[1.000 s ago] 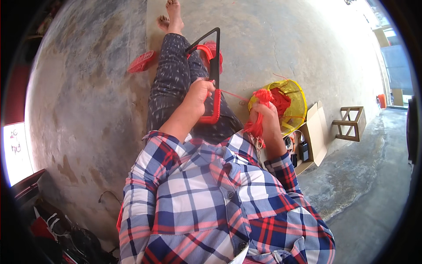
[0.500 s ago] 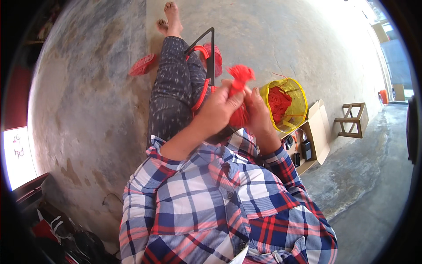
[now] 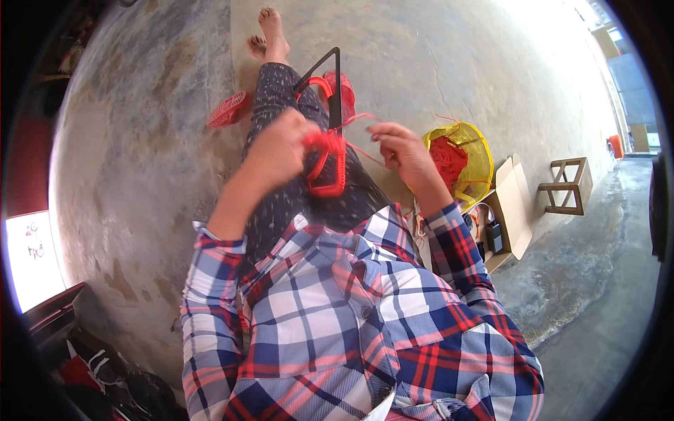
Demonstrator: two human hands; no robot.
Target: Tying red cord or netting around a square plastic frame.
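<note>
My left hand (image 3: 281, 144), blurred by motion, is closed at a bunch of red string (image 3: 321, 142) above my lap. To its right, my right hand (image 3: 404, 151) has its fingers curled together, with a thin red strand running from its fingertips back toward the bunch. A second loose strand crosses below those fingers. Behind and below the bunch, a black-and-red frame (image 3: 336, 84), shaped like a hacksaw, lies against my legs; its red handle (image 3: 327, 189) shows between my hands. Where the strands join the bunch is hidden.
Right of my right hand stands a yellow mesh basket (image 3: 477, 158) holding red string (image 3: 446, 158). An open cardboard box (image 3: 516, 203) with small dark devices is beside it, and a wooden stool (image 3: 565, 186) farther right. Red slippers (image 3: 229, 109) lie by my legs.
My hands have parted, the left moving left and the right staying near the basket. The red bunch has come down to the frame, and a strand now stretches between the hands.
</note>
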